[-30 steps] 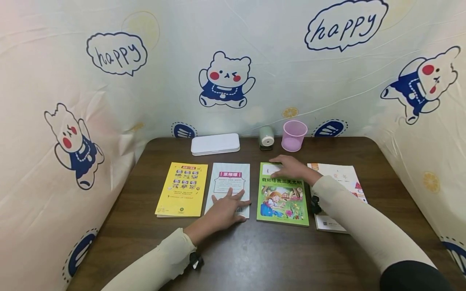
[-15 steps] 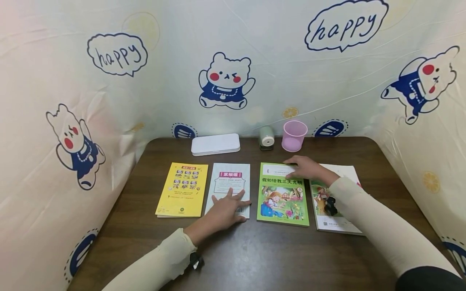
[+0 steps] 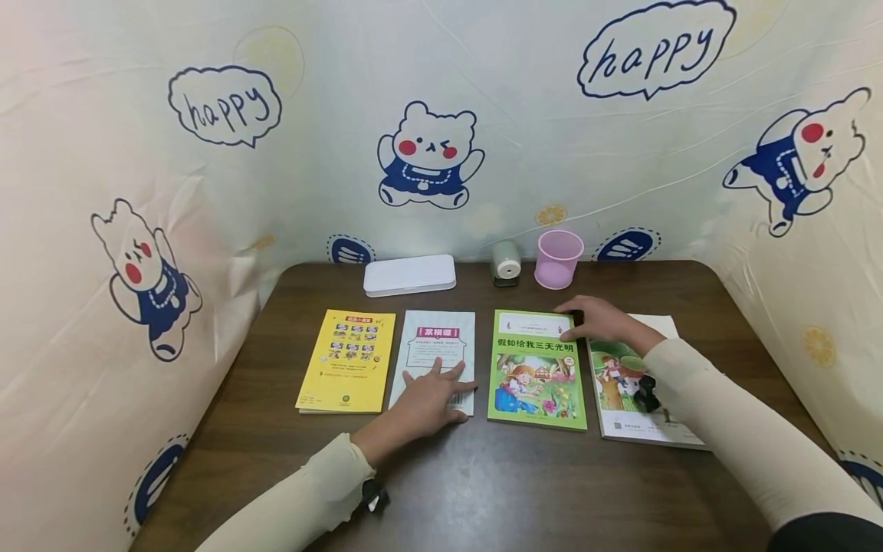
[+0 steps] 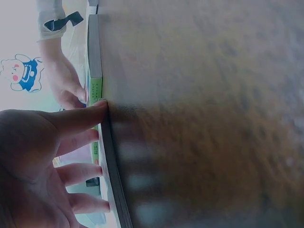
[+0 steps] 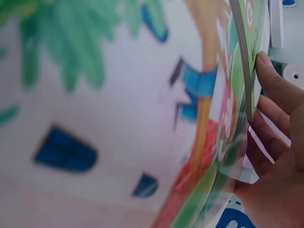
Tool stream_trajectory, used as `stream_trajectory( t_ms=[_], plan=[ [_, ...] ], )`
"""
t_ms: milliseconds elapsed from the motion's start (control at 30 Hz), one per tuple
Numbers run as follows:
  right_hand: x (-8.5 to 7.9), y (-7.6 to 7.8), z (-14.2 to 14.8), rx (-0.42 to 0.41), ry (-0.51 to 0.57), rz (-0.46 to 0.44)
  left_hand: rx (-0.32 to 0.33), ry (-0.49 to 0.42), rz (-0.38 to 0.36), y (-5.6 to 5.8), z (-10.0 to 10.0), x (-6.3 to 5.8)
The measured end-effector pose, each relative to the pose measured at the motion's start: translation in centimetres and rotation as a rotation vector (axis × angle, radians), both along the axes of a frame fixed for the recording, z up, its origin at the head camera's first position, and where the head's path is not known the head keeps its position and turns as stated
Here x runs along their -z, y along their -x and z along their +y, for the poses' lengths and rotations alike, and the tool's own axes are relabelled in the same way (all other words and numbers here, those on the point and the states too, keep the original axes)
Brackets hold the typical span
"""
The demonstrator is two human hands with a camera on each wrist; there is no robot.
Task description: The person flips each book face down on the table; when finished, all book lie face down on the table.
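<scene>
Right hand [image 3: 599,320] rightward, touching green book [image 3: 536,387] edge

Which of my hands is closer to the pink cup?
Right. Your right hand is at the green book, just in front of the pink cup; your left hand rests on the pale blue book, farther off to the cup's left.

– What do we see under the left fingers [image 3: 453,374]?
– A pale blue book [image 3: 431,337], its paper cover smooth.
– And at the right fingers [image 3: 574,304]?
– We have the green book [image 3: 536,387], also smooth printed paper.
– Nearer us than both sets of fingers?
– Dark wood-grained table [image 3: 476,494], softly shiny.
– Beyond them?
– We make out a pink cup [image 3: 557,264], smooth plastic by its look, and a creased, cloth-like backdrop [image 3: 310,192].
</scene>
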State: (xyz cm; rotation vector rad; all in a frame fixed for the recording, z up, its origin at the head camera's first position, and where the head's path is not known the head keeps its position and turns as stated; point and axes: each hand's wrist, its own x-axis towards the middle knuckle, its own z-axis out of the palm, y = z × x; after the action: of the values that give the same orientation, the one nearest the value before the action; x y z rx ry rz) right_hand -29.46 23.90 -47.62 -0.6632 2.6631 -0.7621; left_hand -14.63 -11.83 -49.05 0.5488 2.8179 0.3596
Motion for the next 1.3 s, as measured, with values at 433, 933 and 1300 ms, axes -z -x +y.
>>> stream_trajectory(
  t_ms=[433, 933, 1300],
  plan=[
    [0.8, 0.6, 0.8, 0.002, 0.040, -0.038, 0.037, 0.038, 0.019, -0.3, 0.9, -0.8],
    [0.9, 0.7, 0.9, 0.039, 0.051, -0.081, 0.155, -0.027, -0.008, 0.2, 3.3, -0.4],
    [1.0, 0.8, 0.8, 0.067, 0.052, -0.089, 0.193, 0.011, 0.004, 0.8, 4.1, -0.1]
  ],
)
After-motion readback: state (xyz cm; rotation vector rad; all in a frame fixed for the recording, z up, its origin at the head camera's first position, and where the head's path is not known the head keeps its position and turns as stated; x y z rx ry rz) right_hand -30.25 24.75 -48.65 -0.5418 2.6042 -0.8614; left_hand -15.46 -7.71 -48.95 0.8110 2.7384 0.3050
